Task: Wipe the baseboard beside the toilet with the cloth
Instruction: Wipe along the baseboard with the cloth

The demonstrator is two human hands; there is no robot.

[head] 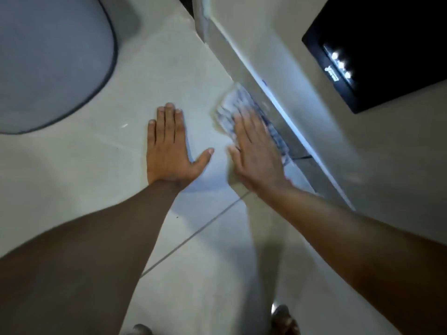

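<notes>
Right hand (256, 153), fingers flat, presses the cloth (232, 110) against the baseboard (273, 117); left hand (169, 146), fingers spread, braces on the floor (96, 165) nearby.

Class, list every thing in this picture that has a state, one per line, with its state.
Left hand: flat, palm down on the floor tile.
Right hand: open, pressing the cloth, blurred.
Cloth: crumpled, against the baseboard.
Baseboard: glossy, partly covered by the cloth.
Toilet: lid closed.

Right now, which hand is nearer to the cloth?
Right. The right hand presses flat on the cloth against the baseboard. The left hand lies flat on the floor tile, apart from the cloth, toward the toilet.
</notes>
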